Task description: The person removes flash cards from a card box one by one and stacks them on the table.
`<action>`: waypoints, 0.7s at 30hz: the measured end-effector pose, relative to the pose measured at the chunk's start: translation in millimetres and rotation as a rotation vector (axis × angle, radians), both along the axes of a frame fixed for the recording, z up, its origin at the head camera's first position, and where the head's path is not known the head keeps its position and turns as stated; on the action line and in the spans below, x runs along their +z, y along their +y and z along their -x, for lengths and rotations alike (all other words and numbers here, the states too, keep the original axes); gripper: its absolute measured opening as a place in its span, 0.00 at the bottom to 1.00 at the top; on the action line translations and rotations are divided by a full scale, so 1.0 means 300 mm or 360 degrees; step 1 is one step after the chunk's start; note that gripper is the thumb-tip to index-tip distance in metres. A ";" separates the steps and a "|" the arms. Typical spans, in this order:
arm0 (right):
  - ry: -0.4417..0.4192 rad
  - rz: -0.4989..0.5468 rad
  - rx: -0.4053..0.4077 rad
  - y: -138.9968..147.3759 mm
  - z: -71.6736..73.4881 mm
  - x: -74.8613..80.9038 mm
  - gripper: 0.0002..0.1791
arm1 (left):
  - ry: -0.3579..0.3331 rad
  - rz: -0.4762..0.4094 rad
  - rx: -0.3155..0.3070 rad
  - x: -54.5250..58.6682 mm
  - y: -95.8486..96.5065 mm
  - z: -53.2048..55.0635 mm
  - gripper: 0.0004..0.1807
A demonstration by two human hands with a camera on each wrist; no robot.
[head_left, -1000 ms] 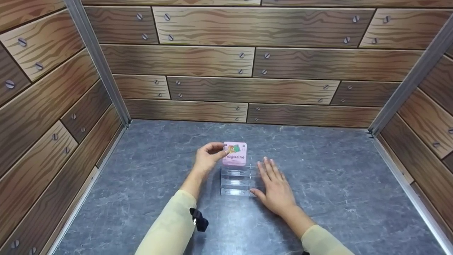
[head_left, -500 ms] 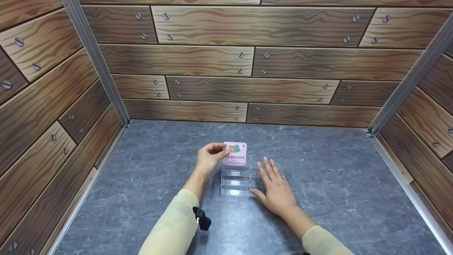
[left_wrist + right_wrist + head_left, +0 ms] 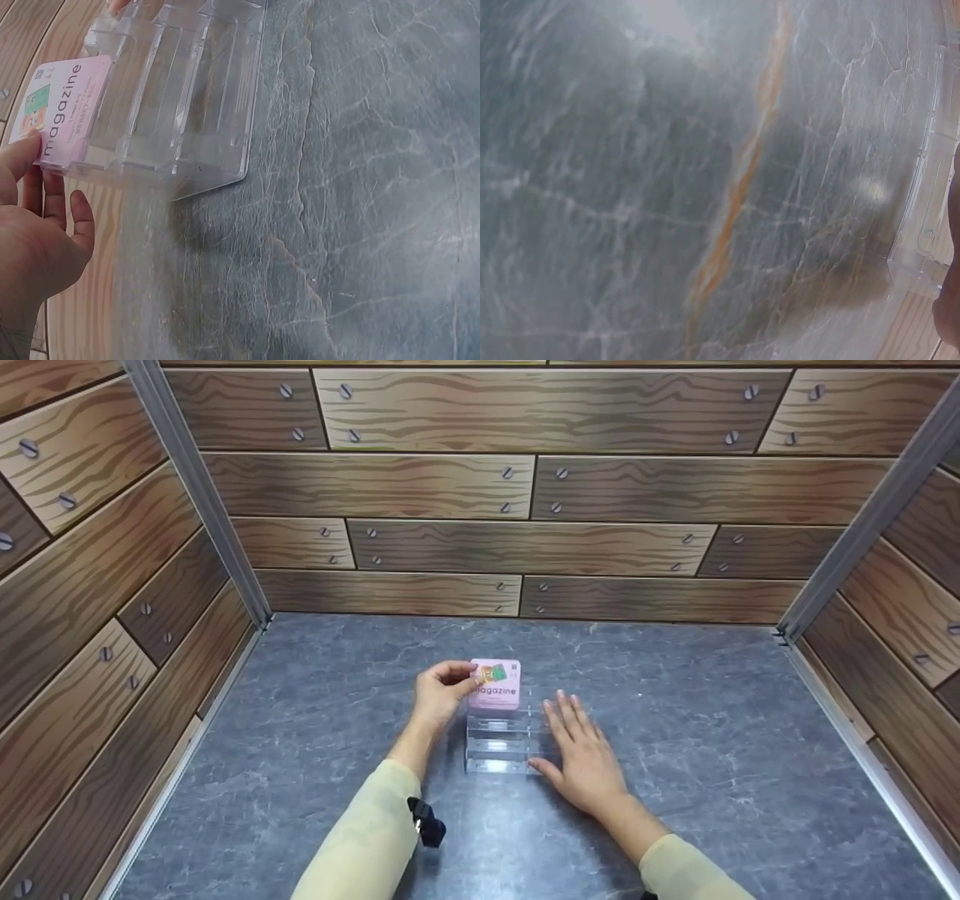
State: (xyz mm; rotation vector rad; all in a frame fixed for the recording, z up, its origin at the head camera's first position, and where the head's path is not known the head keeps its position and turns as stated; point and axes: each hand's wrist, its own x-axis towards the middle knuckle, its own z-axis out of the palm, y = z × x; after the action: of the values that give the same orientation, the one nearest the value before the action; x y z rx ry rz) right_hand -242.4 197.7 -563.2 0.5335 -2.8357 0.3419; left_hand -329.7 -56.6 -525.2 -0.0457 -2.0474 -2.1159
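Observation:
A pink card (image 3: 505, 699) printed "magazine" with a small picture stands upright in the rear tier of a clear plastic stepped holder (image 3: 497, 746). My left hand (image 3: 442, 694) pinches the card's left edge, thumb in front and fingers behind. In the left wrist view the card (image 3: 73, 105) leans at the end of the transparent holder (image 3: 199, 105). To the right of the holder lies my right hand (image 3: 589, 761), fingers straight and thumb tip at the holder's front right side. Only a sliver of that hand (image 3: 950, 292) shows in the right wrist view.
The holder stands on a grey marble-patterned table surface (image 3: 337, 697). Wood-plank patterned walls (image 3: 420, 487) enclose it at the back and both sides, with grey metal strips at the corners. A black strap (image 3: 426, 821) sits on my left sleeve.
My left forearm has shifted slightly to the right since one second ago, with its fingers still pinching the card. The card, holder and right hand keep their places; the head view has moved a little.

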 end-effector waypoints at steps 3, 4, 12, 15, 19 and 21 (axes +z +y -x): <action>-0.0005 0.0004 0.0004 -0.001 0.000 0.002 0.53 | 0.0021 0.0028 -0.0007 0.003 -0.004 -0.002 0.11; -0.0003 0.0009 0.0006 -0.002 0.000 0.001 0.53 | 0.0025 0.0034 -0.0010 0.005 -0.005 -0.003 0.11; -0.0013 0.0031 0.0010 -0.005 -0.002 0.001 0.53 | 0.0072 0.0068 -0.0012 0.010 -0.012 -0.005 0.12; -0.0007 0.0034 0.0011 -0.003 -0.002 0.001 0.53 | 0.0066 0.0070 -0.0020 0.014 -0.011 -0.004 0.12; 0.0001 0.0028 0.0010 0.000 -0.002 0.001 0.53 | 0.0065 0.0097 -0.0026 0.015 -0.010 -0.001 0.11; 0.0004 0.0025 0.0008 0.001 -0.001 0.001 0.53 | 0.0071 0.0099 -0.0028 0.014 -0.009 0.001 0.10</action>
State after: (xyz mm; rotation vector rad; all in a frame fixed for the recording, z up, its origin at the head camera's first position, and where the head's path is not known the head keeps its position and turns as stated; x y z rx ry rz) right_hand -242.0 198.0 -563.0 0.5376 -2.8273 0.3634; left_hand -330.0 -59.4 -521.1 -0.1191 -2.0943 -2.0420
